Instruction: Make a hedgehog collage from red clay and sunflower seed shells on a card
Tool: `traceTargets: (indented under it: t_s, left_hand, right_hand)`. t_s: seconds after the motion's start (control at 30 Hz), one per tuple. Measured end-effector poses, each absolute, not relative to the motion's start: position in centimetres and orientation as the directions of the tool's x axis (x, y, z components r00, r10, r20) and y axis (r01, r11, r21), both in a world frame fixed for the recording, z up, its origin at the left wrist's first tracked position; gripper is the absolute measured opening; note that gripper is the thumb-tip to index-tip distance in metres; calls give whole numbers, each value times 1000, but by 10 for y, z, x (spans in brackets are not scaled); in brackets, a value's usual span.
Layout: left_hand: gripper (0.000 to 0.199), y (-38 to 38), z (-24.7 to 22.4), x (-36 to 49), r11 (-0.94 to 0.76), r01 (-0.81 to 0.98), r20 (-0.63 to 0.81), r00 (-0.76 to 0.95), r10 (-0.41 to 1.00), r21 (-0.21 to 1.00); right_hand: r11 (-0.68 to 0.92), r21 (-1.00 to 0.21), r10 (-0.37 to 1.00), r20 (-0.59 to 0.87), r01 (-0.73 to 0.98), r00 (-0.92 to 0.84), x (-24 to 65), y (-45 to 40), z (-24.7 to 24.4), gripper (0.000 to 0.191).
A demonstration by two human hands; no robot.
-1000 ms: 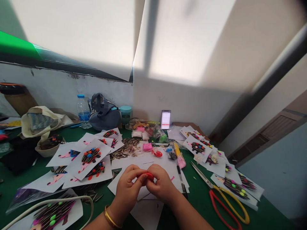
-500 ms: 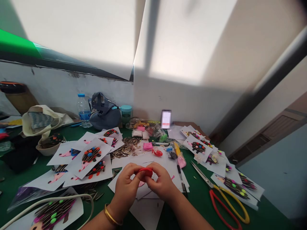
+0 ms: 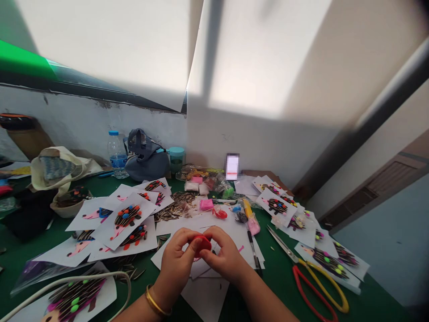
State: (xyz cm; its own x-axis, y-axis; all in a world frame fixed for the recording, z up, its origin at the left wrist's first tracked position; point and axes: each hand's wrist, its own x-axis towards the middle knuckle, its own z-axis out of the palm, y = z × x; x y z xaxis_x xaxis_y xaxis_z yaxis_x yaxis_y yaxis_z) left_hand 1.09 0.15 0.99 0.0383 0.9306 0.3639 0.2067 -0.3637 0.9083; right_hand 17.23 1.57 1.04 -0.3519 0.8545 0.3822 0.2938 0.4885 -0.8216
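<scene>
A flattened piece of red modelling clay [image 3: 203, 244] is pinched between the fingers of both my hands, above the white paper [image 3: 214, 293]. My left hand [image 3: 179, 255], below a gold bangle [image 3: 154, 302], grips its left side with thumb and fingers. On the other side my right hand [image 3: 223, 252] presses it, thumb in front and fingers behind. Under the hands, some pink clay shows on the paper, mostly hidden. Just beyond lie a wrapped red clay lump [image 3: 220, 213] and a pink clay block [image 3: 206, 205].
Hedgehog pictures with seed spines lie left [image 3: 127, 219] and right [image 3: 277, 206]. Scissors [image 3: 298, 261] rest open at right, beside a black pen [image 3: 254, 250]. Sunflower seeds [image 3: 179, 203] are heaped behind the paper. A phone [image 3: 232, 167] leans on the wall. A white cable [image 3: 83, 278] loops front left.
The red clay has turned between my fingers, so more of its flat face shows. My fingers have shifted slightly; everything else stays in place.
</scene>
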Motion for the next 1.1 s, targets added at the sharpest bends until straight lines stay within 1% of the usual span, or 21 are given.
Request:
traceTargets:
  t_s: [0.1, 0.2, 0.23, 0.3, 0.33, 0.43, 0.5, 0.57, 0.63, 0.7, 0.8, 0.9, 1.0, 1.1]
  left_hand:
    - [19, 2, 7, 12, -407, 196, 413, 12, 911, 892]
    - [31, 0, 6, 14, -430, 215, 442, -8, 897, 877]
    - [31, -1, 6, 14, -420, 221, 429, 8, 903, 880]
    - [20, -1, 8, 13, -377, 220, 375, 54, 926, 900]
    - [18, 0, 9, 13, -352, 216, 345, 71, 936, 911]
    - [22, 1, 11, 12, -317, 209, 316, 39, 948, 925]
    - [21, 2, 11, 13, -340, 198, 344, 13, 939, 919]
    - [20, 1, 10, 13, -378, 184, 385, -4, 923, 907]
    - [26, 0, 8, 13, -408, 184, 419, -23, 908, 894]
    - [32, -1, 8, 13, -412, 203, 423, -8, 906, 888]
    - [18, 0, 11, 13, -374, 221, 373, 47, 927, 901]
    - [21, 1, 13, 12, -339, 218, 342, 22, 939, 915]
    - [22, 1, 11, 12, -357, 189, 362, 9, 932, 915]
    - [28, 0, 8, 13, -399, 180, 412, -40, 911, 899]
  right_hand:
    - [445, -849, 870, 335, 284, -361, 175, 18, 10, 10]
    - [442, -827, 885, 338, 348, -320, 174, 18, 9, 9]
    - [451, -810, 885, 350, 374, -307, 174, 17, 9, 8]
    - [469, -782, 879, 367, 410, -304, 172, 16, 8, 10]
    - [471, -780, 878, 367, 413, -308, 172, 15, 8, 10]
    - [438, -825, 889, 338, 357, -310, 172, 14, 9, 5]
    - [412, -862, 892, 316, 296, -323, 173, 15, 10, 9]
    - [400, -877, 889, 301, 266, -345, 174, 16, 11, 9]
    - [410, -862, 891, 309, 297, -334, 174, 17, 10, 10]
    - [436, -822, 889, 332, 366, -314, 173, 17, 9, 6]
    - [462, -777, 880, 344, 427, -327, 171, 15, 7, 6]
    - [439, -814, 885, 318, 381, -340, 171, 14, 8, 6]
    - [431, -847, 877, 314, 309, -364, 173, 16, 10, 9]
    - [434, -829, 888, 329, 353, -320, 173, 16, 11, 9]
